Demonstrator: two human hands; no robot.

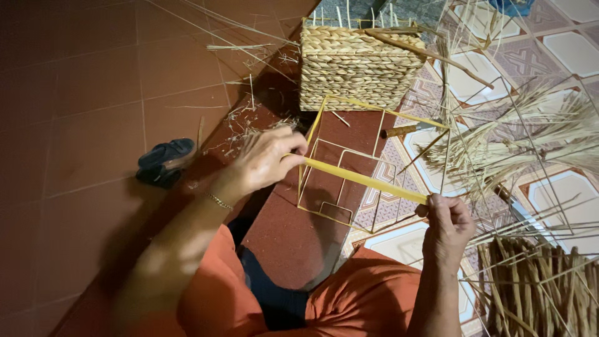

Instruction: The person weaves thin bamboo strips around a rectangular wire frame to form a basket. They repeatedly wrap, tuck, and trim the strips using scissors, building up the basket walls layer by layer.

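The person sits on the red tiled floor (81, 93), with the bare wire frame (349, 187) standing in front of the knees. This frame is still almost naked — I see no woven wall on it yet, only one flat yellow strip (365, 180) stretched across its top edge. So, as I judge it, the weaving on this frame is only at its beginning, and nearly all sides remain to be covered.

Behind the frame stands a woven basket (359, 68), its walls plaited to the top, with thin uprights still sticking out above the rim; it looks close to finished but not trimmed.

The left hand (265, 159) is closed around the near-left end of the strip, pinching it against the corner of the frame. The right hand (446, 221) is closed as a fist on the other end, pulling the strip tight.

To the right lies a big loose heap of dry straw (530, 143), and lower a bundle of thicker stalks (543, 287) — both crowd the right hand closely. A tool with a wooden handle (399, 131) lies just behind the frame. A dark slipper (163, 161) rests on the floor at the left, well apart from the work.
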